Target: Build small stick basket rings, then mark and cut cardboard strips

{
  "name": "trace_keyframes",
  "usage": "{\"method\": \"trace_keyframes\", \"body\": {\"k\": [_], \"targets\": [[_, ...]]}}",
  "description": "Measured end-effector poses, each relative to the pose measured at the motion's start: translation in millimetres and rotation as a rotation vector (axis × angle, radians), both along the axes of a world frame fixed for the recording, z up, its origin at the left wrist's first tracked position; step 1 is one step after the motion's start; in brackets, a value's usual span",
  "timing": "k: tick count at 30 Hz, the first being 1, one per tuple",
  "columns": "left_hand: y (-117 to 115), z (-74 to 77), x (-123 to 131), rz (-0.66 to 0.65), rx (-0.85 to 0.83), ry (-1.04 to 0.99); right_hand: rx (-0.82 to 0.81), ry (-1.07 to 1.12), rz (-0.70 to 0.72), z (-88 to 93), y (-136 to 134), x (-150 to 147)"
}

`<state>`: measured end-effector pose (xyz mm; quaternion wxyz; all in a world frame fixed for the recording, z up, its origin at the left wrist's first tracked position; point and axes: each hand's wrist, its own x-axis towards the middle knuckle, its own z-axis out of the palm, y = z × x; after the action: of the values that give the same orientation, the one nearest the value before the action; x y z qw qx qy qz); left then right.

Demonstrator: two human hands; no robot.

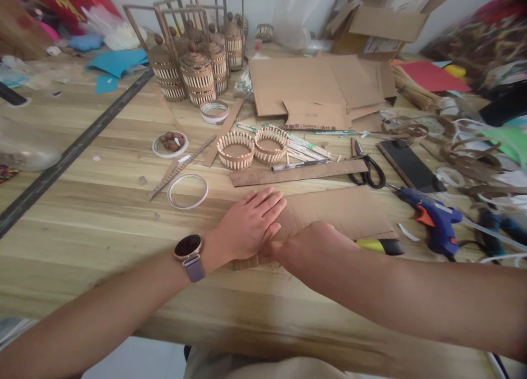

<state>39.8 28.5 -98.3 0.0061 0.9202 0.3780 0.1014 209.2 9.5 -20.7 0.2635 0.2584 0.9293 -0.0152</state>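
the cardboard sheet [343, 210] lies flat on the table [107, 225] in front of the person, with both hands at its left end. the step seems to be close pressing or working along the near edge there, and it calls for a firm, even hold. the left palm is best kept flat with its weight spread, so the cardboard neither slides nor buckles, while the right hand bears down in short, steady strokes. the thumb side of the left hand sits very close to the right fingers, so i would draw it back a little if anything sharp is underneath.

the left hand [253, 222] is spread palm down, fingers stretched out and nearly side by side, resting on the sheet without gripping. the right hand [310, 253] is curled, knuckles up, low over the near edge; its underside is hidden, so i can't say whether it is clamped on something. the two hands meet, or nearly so, at the left thumb.

a yellow and black handle [376, 246] shows at the sheet's near right corner, partly behind the right forearm. right of the sheet is a glue gun [436, 220]; just beyond it lie a brown strip [300, 175] and scissors [383, 176].
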Motion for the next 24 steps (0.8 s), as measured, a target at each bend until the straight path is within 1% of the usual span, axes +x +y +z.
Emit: {"method": "trace_keyframes", "body": {"k": [3, 6, 9, 11, 13, 16, 19, 21, 24], "targets": [[-0.6, 1.3, -0.3, 0.007, -0.011, 0.000, 0.007, -0.069, 0.007, 0.1, 1.2, 7.0], [-1.2, 2.0, -0.6, 0.009, -0.016, 0.000, -0.029, -0.128, -0.032, 5.1, 4.3, 12.5], [-1.9, 1.6, -0.5, 0.014, -0.023, 0.005, -0.037, -0.191, -0.102, 6.8, 9.8, 24.8], [-1.9, 0.6, -0.3, 0.018, -0.021, 0.002, -0.022, -0.162, -0.127, 6.2, 15.1, 37.7], [-1.2, -0.8, -0.5, 0.020, -0.019, -0.005, -0.024, -0.068, -0.117, 6.8, 21.0, 51.0], [1.3, -2.7, -2.7, 0.009, -0.021, -0.014, -0.093, 0.074, -0.112, 11.0, 26.6, 61.6], [3.9, -3.2, -6.0, -0.032, -0.022, -0.013, -0.130, 0.106, -0.131, 13.9, 23.5, 52.8], [4.7, -2.6, -7.5, -0.045, -0.018, -0.016, -0.102, 0.086, -0.114, 13.2, 17.6, 37.9], [4.4, -0.7, -7.3, -0.040, -0.026, -0.018, -0.031, 0.040, -0.042, 12.3, 9.2, 11.3]]}}
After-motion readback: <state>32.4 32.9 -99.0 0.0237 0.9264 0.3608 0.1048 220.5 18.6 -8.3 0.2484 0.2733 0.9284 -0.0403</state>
